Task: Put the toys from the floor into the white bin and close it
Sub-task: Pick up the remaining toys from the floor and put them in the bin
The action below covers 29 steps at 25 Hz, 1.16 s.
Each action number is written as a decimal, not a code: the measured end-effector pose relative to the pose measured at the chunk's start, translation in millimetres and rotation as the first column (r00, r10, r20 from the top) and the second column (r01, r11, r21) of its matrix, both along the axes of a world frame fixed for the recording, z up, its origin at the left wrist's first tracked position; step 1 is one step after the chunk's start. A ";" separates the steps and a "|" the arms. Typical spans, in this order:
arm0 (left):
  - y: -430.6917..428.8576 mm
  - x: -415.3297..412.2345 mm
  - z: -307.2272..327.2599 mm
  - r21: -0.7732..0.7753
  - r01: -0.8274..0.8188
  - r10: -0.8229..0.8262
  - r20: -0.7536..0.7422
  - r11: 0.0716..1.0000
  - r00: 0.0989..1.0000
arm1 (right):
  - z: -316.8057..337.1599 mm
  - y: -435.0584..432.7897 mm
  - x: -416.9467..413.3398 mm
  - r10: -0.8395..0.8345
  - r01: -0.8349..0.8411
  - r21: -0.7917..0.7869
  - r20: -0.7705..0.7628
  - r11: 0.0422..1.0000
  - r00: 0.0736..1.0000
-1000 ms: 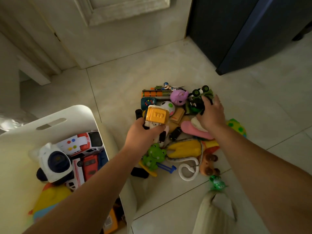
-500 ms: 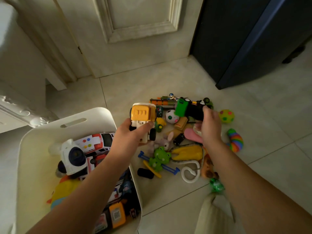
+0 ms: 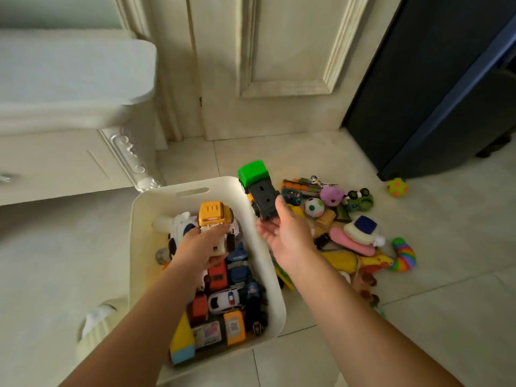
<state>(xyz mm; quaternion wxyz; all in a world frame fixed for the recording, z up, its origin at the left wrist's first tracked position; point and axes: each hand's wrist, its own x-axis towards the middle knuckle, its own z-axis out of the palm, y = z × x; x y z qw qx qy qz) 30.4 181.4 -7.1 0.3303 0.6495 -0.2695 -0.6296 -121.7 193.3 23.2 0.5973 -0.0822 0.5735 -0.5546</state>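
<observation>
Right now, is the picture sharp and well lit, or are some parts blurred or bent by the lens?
Head view: the light is dim and even, without glare; the wide lens bows the door panel and the cabinet top; the green truck, the left hand and the right hand look slightly soft.

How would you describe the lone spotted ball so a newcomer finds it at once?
Start at the big dark cabinet on the right. On the floor at the foot of its near corner lies a small yellow-green ball with pink spots. It sits alone, well clear of the toy pile beside the white bin, unlike the white ball inside that pile.
</observation>
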 end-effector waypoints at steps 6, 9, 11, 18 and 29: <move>22.6 30.4 -38.7 0.224 -0.018 0.015 0.014 0.974 1.000 | -34.8 9.5 57.3 0.126 -0.039 0.254 -0.337 0.966 0.933; 25.7 26.4 -53.3 0.258 0.008 -0.021 0.049 0.966 0.999 | -48.4 10.3 68.1 0.173 -0.023 0.399 -0.346 0.917 0.922; 25.7 20.4 -61.5 0.261 0.039 -0.056 0.058 0.964 0.997 | -62.6 9.3 67.8 0.119 0.007 0.464 -0.242 0.886 0.963; 19.8 10.7 -82.4 0.229 0.129 -0.169 0.165 0.965 0.972 | -104.7 -27.3 68.4 -0.107 0.099 0.433 -0.007 0.896 0.994; 30.1 21.4 -64.3 0.360 0.297 -0.278 -0.104 0.885 0.955 | -78.6 25.4 57.0 0.619 -0.465 0.468 -0.257 0.752 0.742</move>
